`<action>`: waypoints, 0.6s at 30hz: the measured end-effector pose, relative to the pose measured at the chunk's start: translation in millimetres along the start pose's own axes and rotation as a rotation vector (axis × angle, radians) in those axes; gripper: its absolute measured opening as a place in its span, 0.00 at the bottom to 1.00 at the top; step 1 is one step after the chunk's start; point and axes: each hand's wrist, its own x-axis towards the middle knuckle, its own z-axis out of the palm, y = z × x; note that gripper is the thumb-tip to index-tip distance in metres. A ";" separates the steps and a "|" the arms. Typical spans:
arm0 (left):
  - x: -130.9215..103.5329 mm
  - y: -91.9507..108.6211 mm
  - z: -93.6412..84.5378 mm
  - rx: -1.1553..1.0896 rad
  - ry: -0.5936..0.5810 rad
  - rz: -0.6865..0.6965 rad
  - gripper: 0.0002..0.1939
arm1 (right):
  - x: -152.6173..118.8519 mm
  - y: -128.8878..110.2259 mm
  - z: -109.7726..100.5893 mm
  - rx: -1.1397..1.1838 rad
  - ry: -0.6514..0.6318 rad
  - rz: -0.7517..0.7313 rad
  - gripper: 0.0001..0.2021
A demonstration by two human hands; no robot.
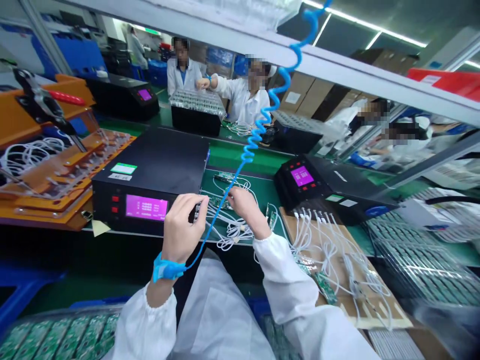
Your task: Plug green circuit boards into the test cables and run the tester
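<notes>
Thumb and fingers of the left hand (183, 227) curl toward each other in a narrow grip, with a small component strip (197, 212) showing between them. The strip sits just to the right of the front panel of a black box (157, 155), whose pink screen (146, 207) is lit. How firmly the strip is held cannot be told, and most of it is hidden by the fingers.

The right hand (243, 206) reaches over the green work surface (258, 175), its fingers drawn close together, also narrow. Its fingertips are at a small circuit board (221, 201) among white cables (238, 231); whether they pinch the board or a cable is too small to tell. The two hands are apart, the left nearer the wearer.

A blue wrist strap (168, 269) circles the left wrist, and a blue coiled cord (258, 131) runs from it up past the right fingers to the top of the view. White sleeves cover both forearms.

To the right, a second black box (337, 187) stands behind a brown board (337, 245) with bundled white leads lying across it. Stacked trays of green circuit boards (427, 260) lie further right. An orange fixture (71, 175) stands on the left. Across the bench, two people in white coats are beside a clear tray (197, 101) on another black box, one with an arm stretched over the tray.
</notes>
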 end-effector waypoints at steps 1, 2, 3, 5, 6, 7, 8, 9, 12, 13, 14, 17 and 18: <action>-2.5 0.2 -1.5 -0.023 0.005 -0.031 0.07 | 3.5 -2.1 2.2 -0.040 -0.022 -0.040 0.11; -4.7 -0.2 -2.7 -0.051 0.002 -0.069 0.07 | 5.3 -4.2 4.8 -0.079 -0.035 -0.069 0.11; -6.6 -0.9 -3.5 -0.081 -0.009 -0.107 0.07 | 6.2 -6.1 7.8 -0.115 -0.047 -0.085 0.11; -9.6 -2.3 -3.9 -0.137 -0.048 -0.167 0.09 | 6.5 -8.5 14.5 -0.161 -0.066 -0.096 0.11; -10.6 -2.7 -3.3 -0.161 -0.069 -0.187 0.09 | 6.6 -9.1 17.8 -0.169 -0.067 -0.095 0.11; -11.5 -2.8 -2.2 -0.178 -0.087 -0.205 0.09 | 6.7 -9.4 20.9 -0.169 -0.065 -0.094 0.11; -12.1 -2.8 -0.6 -0.193 -0.104 -0.218 0.10 | 6.9 -9.4 23.5 -0.165 -0.062 -0.092 0.11; -12.5 -2.6 1.4 -0.207 -0.126 -0.227 0.10 | 7.0 -9.3 25.6 -0.160 -0.060 -0.090 0.12; -12.6 -1.5 8.6 -0.226 -0.193 -0.238 0.10 | 6.3 -9.0 27.7 -0.131 -0.064 -0.091 0.13; -12.4 -0.9 11.1 -0.218 -0.208 -0.240 0.10 | 5.6 -8.9 27.2 -0.120 -0.062 -0.094 0.13; -12.3 0.0 13.3 -0.205 -0.218 -0.244 0.10 | 4.7 -8.9 26.7 -0.112 -0.055 -0.097 0.14; -13.2 3.6 18.6 -0.162 -0.242 -0.260 0.09 | 2.2 -9.8 26.1 -0.126 -0.047 -0.099 0.14; -14.1 4.6 19.8 -0.155 -0.254 -0.264 0.09 | 1.6 -10.6 26.7 -0.140 -0.056 -0.101 0.13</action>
